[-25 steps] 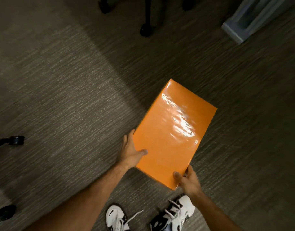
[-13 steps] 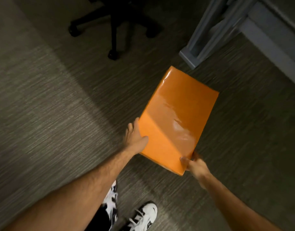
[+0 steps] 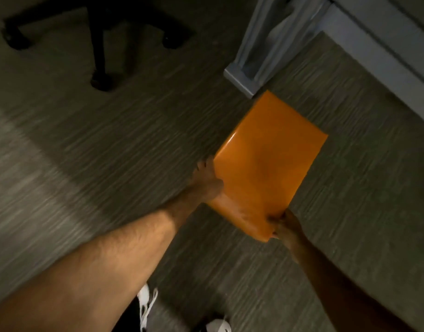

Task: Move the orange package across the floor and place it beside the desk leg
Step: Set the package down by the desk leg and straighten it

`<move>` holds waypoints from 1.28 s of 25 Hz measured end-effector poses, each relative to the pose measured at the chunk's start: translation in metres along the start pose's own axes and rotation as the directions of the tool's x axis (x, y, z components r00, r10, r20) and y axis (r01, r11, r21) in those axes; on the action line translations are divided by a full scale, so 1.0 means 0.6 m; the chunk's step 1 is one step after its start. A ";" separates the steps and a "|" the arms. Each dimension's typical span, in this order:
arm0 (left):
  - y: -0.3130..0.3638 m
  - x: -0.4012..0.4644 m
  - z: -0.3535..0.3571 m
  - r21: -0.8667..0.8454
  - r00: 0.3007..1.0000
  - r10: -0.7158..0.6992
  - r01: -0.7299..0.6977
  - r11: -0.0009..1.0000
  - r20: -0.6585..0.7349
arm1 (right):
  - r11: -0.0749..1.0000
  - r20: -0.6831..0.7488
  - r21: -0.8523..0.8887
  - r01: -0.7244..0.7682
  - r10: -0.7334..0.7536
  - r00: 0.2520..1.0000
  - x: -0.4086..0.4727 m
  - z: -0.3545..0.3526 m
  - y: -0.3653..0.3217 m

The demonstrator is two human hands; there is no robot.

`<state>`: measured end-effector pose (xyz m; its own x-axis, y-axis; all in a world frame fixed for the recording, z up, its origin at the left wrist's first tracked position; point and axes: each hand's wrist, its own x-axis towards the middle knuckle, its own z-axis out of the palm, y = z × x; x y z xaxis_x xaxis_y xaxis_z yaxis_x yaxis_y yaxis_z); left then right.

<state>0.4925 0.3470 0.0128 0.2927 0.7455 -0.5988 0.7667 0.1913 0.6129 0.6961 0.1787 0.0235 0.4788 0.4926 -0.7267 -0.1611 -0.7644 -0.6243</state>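
The orange package [image 3: 269, 161] is a flat, glossy rectangle held above the carpet, tilted with its far corner close to the foot of the grey desk leg [image 3: 244, 77]. My left hand [image 3: 207, 182] grips its left edge, thumb on top. My right hand [image 3: 286, 225] pinches its near right corner. Whether the far corner touches the desk leg or the floor, I cannot tell.
A black office chair base [image 3: 100, 41] with castors stands at the upper left. The grey desk frame [image 3: 378, 56] runs along the upper right. Striped grey carpet [image 3: 110, 144] covers the floor. My white and black shoes [image 3: 146, 305] show at the bottom edge.
The package has travelled forward and to the right, from open carpet to right beside the desk leg's foot. Both hands kept their hold. The view has shifted toward the desk.
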 end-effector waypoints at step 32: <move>-0.017 0.298 0.082 0.677 0.623 0.671 -0.696 0.241 0.402 | 0.450 0.061 -0.806 0.386 -0.585 0.809 0.281 0.057 0.070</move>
<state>0.5652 0.4473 -0.1259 0.9265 0.3362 -0.1690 0.3676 -0.9047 0.2154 0.7406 0.2442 -0.1350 0.4288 0.8709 -0.2399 0.8076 -0.4886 -0.3303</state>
